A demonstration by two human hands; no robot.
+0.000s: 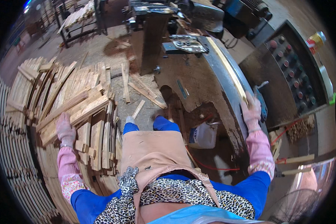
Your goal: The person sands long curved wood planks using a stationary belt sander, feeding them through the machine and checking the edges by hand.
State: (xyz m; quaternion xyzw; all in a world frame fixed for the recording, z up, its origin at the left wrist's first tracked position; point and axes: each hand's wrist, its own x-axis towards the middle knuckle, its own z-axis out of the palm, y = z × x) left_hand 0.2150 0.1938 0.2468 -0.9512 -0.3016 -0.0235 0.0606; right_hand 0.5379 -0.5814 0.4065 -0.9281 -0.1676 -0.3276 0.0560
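Note:
My left hand (65,128), in a pink glove, rests on a wooden slat (72,108) atop a loose pile of slats (78,89) at my left side, fingers closed over the slat's near end. My right hand (251,109), also gloved, presses on the near end of a long pale wooden strip (227,69) lying along the metal table of a woodworking machine (212,63). I wear a tan apron over blue trousers, and my feet stand between the pile and the machine.
A control panel (295,71) with several round buttons sits to the right of the machine. A white plastic jug (203,136) stands under the table. Stacked slats (11,142) curve along the left. Sawdust and offcuts (145,93) cover the floor.

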